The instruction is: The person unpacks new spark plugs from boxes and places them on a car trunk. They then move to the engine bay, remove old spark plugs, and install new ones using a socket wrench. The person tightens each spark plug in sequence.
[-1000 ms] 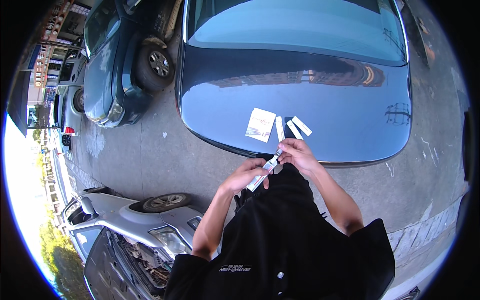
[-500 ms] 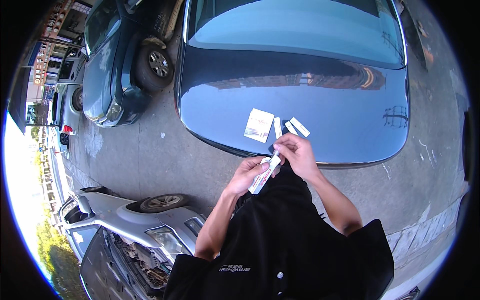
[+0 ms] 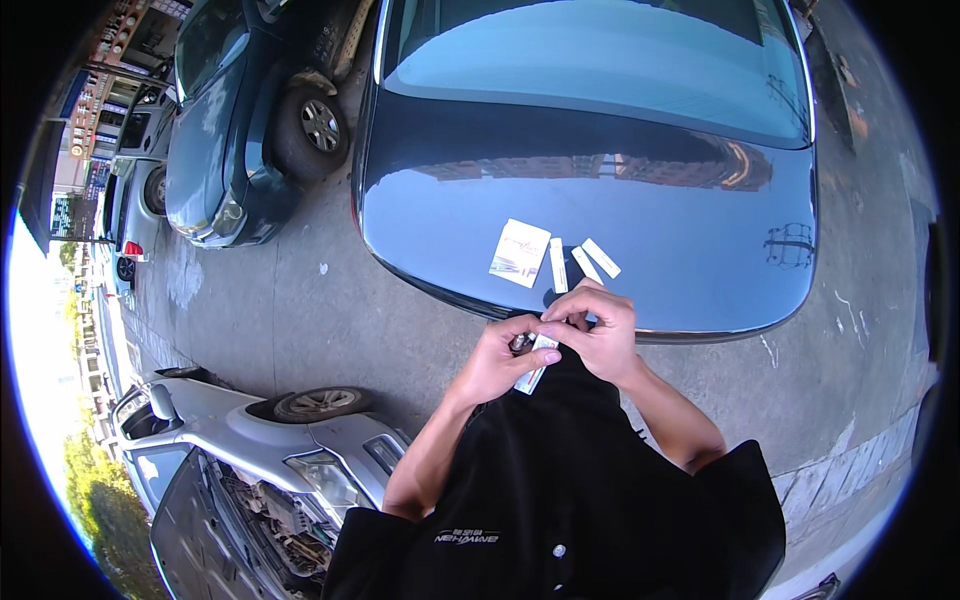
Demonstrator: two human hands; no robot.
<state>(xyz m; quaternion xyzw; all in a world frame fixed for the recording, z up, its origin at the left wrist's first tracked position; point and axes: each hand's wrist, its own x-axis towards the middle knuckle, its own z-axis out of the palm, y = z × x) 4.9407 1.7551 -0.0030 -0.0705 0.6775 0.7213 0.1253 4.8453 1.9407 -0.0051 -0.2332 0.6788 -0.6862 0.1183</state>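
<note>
My left hand [image 3: 492,362] is closed around a small white box [image 3: 531,379] with coloured print, held in front of my dark clothing. A small shiny metallic piece [image 3: 520,342] shows by its curled fingers; its kind is too small to make out. My right hand [image 3: 606,330] meets the left at the box's upper end, with thumb and fingers pinched together. Whatever lies between those fingers is hidden. Just beyond, on the dark car's rear lid [image 3: 660,240], lie a square white printed leaflet [image 3: 519,253] and several narrow white strips [image 3: 558,266].
The lid's curved edge runs just past my hands. To the left stands a dark car [image 3: 215,150], and a silver car [image 3: 240,420] with its bonnet raised is at the lower left. Concrete ground [image 3: 300,300] lies between them.
My hands have come closer together, and the right has moved down slightly over the box's upper end. The box has turned, showing less of its printed face.
</note>
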